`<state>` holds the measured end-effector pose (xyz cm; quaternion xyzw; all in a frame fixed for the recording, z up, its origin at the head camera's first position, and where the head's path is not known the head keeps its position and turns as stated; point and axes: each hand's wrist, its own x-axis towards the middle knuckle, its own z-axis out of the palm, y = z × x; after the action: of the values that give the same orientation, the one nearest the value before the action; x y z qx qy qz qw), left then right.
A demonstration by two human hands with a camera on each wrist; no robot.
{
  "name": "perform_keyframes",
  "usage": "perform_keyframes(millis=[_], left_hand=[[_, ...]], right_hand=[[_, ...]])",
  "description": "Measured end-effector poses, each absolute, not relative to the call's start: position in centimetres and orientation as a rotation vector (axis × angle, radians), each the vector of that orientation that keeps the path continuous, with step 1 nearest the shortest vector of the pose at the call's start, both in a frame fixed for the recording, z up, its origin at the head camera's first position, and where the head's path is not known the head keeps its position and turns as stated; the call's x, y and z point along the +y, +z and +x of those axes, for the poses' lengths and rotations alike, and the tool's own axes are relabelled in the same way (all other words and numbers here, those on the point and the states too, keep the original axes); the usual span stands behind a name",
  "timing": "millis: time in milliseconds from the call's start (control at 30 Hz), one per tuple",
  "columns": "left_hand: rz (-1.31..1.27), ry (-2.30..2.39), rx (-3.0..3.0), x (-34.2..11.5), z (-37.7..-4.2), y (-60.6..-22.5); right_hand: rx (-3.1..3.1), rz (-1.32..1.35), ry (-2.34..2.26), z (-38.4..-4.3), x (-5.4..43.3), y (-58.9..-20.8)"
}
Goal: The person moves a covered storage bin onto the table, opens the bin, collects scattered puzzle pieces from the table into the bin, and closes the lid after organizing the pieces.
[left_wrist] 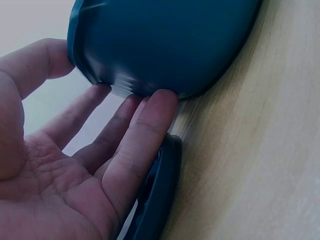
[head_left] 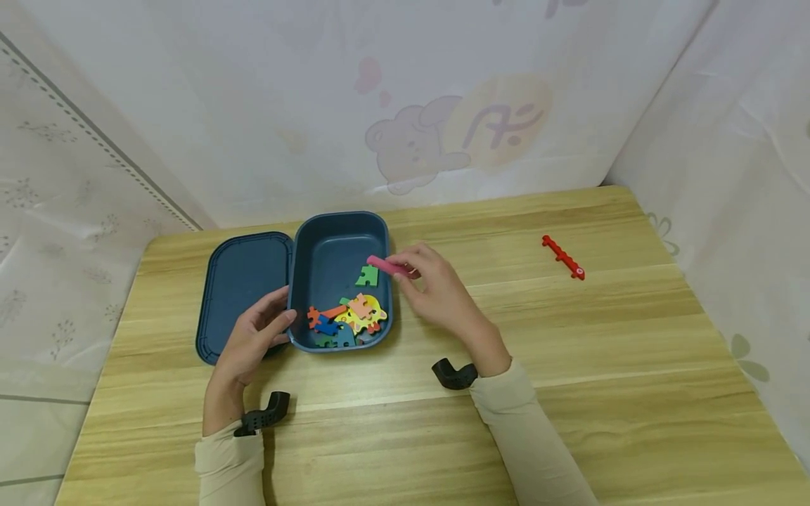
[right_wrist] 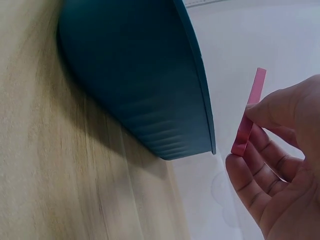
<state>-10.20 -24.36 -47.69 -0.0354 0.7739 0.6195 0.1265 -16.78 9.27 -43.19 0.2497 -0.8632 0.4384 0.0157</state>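
In the head view, my right hand (head_left: 436, 288) pinches a thin pink strip (head_left: 386, 266) over the right rim of a dark blue plastic box (head_left: 342, 218). The right wrist view shows the pink strip (right_wrist: 250, 112) between thumb and fingers, beside the box's outer wall (right_wrist: 135, 85). With thumb at the rim and fingers against the outside, my left hand (head_left: 253, 334) holds the box's left side. Inside the box lie a green puzzle piece (head_left: 368, 275), a yellow animal-face piece (head_left: 357, 320), a blue piece (head_left: 325, 325) and several other coloured pieces, partly overlapping.
A dark blue lid (head_left: 247, 295) lies on the wooden table (head_left: 380, 436) left of the box, partly behind my left hand. Far to the right is a red, narrow animal-shaped piece (head_left: 563, 257). Pale printed curtains (head_left: 285, 119) hang behind and beside the table.
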Motion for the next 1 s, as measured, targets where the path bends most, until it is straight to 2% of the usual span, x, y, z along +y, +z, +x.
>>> perform_keyframes(millis=[1000], left_hand=[[-0.107, 1.801, 2.248, -24.4, -10.1, -47.6]], right_hand=[[-2.699, 0.859, 1.293, -16.3, 8.1, -43.6]])
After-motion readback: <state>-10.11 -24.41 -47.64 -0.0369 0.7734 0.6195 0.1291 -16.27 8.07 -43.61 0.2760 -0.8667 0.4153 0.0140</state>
